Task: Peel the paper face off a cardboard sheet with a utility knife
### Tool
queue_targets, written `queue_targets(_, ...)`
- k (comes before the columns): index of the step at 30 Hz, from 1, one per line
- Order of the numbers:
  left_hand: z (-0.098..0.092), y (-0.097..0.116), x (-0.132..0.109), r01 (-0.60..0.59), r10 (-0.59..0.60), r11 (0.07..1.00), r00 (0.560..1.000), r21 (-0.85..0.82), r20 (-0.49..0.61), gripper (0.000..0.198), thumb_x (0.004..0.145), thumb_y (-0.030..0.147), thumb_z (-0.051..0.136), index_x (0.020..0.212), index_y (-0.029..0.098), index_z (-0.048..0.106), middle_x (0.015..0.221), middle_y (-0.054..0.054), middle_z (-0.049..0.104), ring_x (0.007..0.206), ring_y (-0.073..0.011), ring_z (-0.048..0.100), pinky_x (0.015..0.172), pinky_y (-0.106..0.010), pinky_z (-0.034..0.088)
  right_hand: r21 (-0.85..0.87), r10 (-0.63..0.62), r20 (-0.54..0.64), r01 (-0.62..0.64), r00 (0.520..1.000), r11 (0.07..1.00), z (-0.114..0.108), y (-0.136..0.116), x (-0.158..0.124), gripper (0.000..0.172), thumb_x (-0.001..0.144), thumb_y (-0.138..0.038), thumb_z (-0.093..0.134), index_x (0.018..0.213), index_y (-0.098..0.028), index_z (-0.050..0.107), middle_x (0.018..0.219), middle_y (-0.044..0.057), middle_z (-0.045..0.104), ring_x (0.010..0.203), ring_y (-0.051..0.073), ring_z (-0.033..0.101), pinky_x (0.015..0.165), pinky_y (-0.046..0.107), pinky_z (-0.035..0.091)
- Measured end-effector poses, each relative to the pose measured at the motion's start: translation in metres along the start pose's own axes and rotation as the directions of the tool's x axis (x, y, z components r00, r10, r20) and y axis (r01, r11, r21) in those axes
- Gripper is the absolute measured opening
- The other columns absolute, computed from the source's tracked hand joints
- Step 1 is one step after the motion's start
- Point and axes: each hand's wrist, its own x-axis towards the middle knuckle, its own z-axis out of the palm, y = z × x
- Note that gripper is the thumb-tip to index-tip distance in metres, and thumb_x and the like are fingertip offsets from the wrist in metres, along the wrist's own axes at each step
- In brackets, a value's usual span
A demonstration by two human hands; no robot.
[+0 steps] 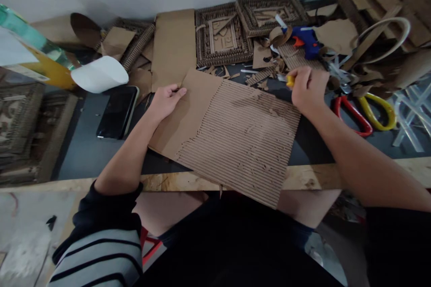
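A sheet of corrugated cardboard [235, 134] lies on the dark tabletop, its top paper layer peeled off over most of it so the ridges show. My left hand [166, 98] rests flat on the smooth left part of the sheet, fingers stretched toward its upper edge. My right hand [308, 87] is at the sheet's upper right corner, fingers curled around a small yellow tool [290, 81], only the tip of which shows.
A black phone [117, 111] lies left of the sheet. Red and yellow handled scissors [363, 114] lie at the right. A blue glue gun [305, 41], cardboard frames [224, 35] and scraps crowd the back. The wooden table edge [303, 179] runs along the front.
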Motion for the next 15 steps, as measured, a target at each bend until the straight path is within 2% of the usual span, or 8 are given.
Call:
queue_targets(2,0.001,0.000,0.000,-0.018,0.018,0.999,1.000,0.038,-0.006,0.033,0.098,0.051,0.066,0.083,0.021,0.068,0.067,0.001,0.057,0.062,-0.0144,0.046,0.056,-0.025,0.031,-0.054,-0.080,-0.006,0.079,0.997,0.995,-0.003,-0.002,0.000,0.053,0.110,-0.050,0.032,0.080,-0.029,0.070,0.074,0.009,0.072,0.075,0.028,0.066,0.072,0.043,0.043)
queue_targets(5,0.003,0.001,0.000,-0.011,0.012,0.999,1.000,0.053,-0.004,0.030,0.099,0.048,0.066,0.084,0.021,0.069,0.067,0.000,0.057,0.063,-0.0149,0.047,0.056,-0.026,0.030,-0.182,-0.167,0.106,0.184,0.980,0.966,-0.010,-0.005,-0.001,0.042,0.102,-0.052,0.045,0.066,-0.031,0.054,0.068,0.008,0.067,0.074,0.027,0.064,0.070,0.042,0.041)
queue_targets(7,0.003,0.001,0.001,0.003,-0.003,0.999,1.000,0.034,0.004,0.029,0.099,0.047,0.065,0.089,0.020,0.072,0.071,-0.001,0.062,0.065,-0.0160,0.052,0.057,-0.025,0.034,-0.211,-0.161,0.174,0.197,0.971,0.957,-0.016,-0.006,0.000,0.043,0.101,-0.051,0.047,0.064,-0.031,0.046,0.068,0.008,0.067,0.076,0.028,0.063,0.072,0.042,0.042)
queue_targets(11,0.003,0.002,0.001,-0.017,0.017,1.000,1.000,0.021,0.003,0.036,0.101,0.052,0.065,0.097,0.018,0.076,0.076,-0.003,0.069,0.074,-0.0182,0.060,0.061,-0.025,0.042,-0.235,-0.106,0.274,0.173,0.956,0.957,-0.027,-0.002,0.005,0.041,0.098,-0.052,0.048,0.065,-0.030,0.039,0.071,0.009,0.068,0.079,0.027,0.062,0.075,0.042,0.042)
queue_targets(15,0.003,0.004,0.000,-0.052,0.054,0.997,0.998,0.057,-0.039,0.037,0.101,0.053,0.067,0.092,0.019,0.077,0.072,-0.003,0.067,0.076,-0.0187,0.060,0.061,-0.024,0.044,-0.283,-0.072,0.307,0.163,0.949,0.945,-0.029,-0.004,0.008,0.038,0.094,-0.049,0.048,0.066,-0.030,0.033,0.075,0.012,0.070,0.079,0.028,0.062,0.075,0.043,0.041)
